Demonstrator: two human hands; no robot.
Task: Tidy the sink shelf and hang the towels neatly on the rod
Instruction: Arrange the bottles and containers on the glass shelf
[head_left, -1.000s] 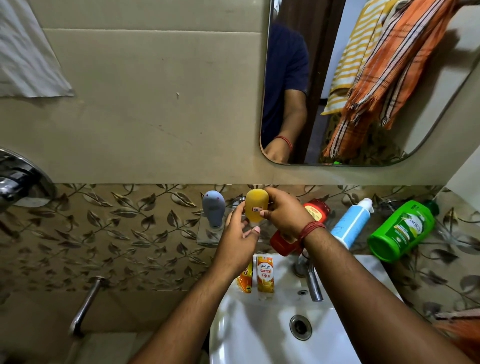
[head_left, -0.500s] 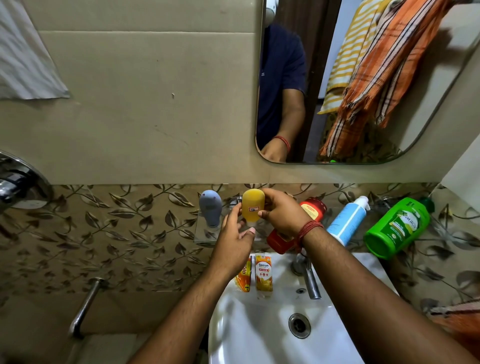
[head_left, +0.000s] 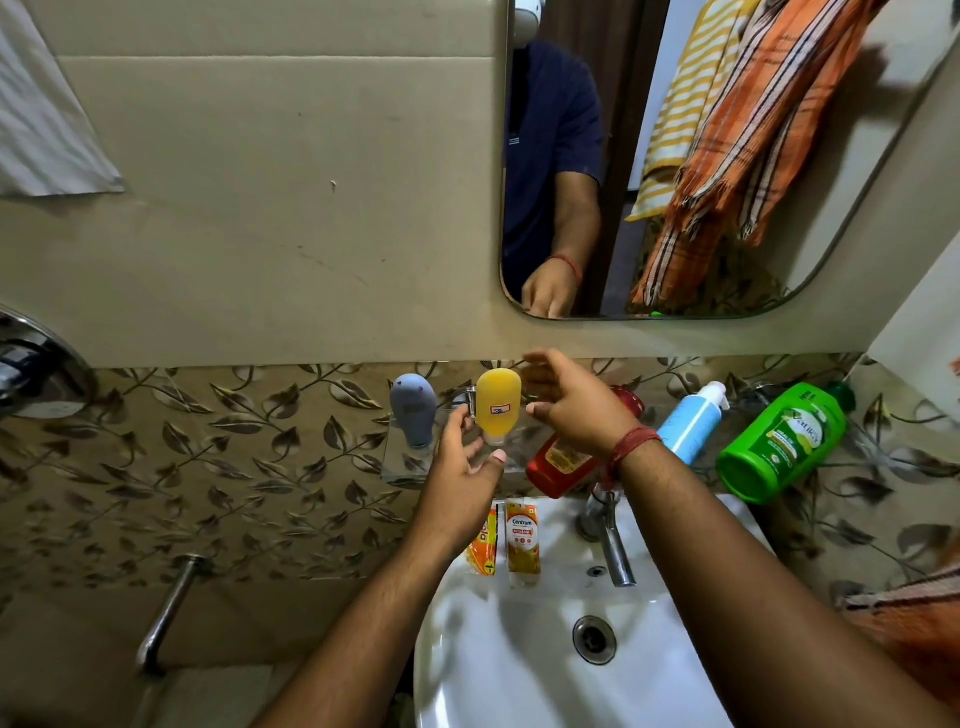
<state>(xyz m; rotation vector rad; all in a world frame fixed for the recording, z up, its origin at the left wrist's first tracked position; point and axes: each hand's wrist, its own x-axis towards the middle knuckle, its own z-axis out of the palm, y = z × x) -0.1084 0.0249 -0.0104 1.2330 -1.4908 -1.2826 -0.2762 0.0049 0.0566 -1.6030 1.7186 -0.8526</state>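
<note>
A yellow squeeze bottle (head_left: 497, 406) stands cap-down on the glass shelf (head_left: 405, 462), beside a grey-blue bottle (head_left: 414, 408). My left hand (head_left: 460, 475) is just below the yellow bottle, fingers apart, fingertips near its cap. To the right of that bottle my right hand (head_left: 571, 402) hovers with its fingers spread, holding nothing. A red bottle (head_left: 563, 462), a blue-and-white pump bottle (head_left: 693, 423) and a green bottle (head_left: 782, 441) lie tilted further right along the shelf. Orange and yellow striped towels (head_left: 743, 119) show in the mirror.
White sink (head_left: 519, 660) with a chrome tap (head_left: 613, 540) lies below the shelf; two orange sachets (head_left: 511, 540) lean on its back rim. A white cloth (head_left: 47, 119) hangs top left. A metal pipe (head_left: 166, 613) juts out low left. Orange fabric (head_left: 914, 623) sits at the right edge.
My right hand has let go of the yellow bottle and opened, drawing slightly right. My left hand has loosened its fingers below the bottle, which now stands on its own.
</note>
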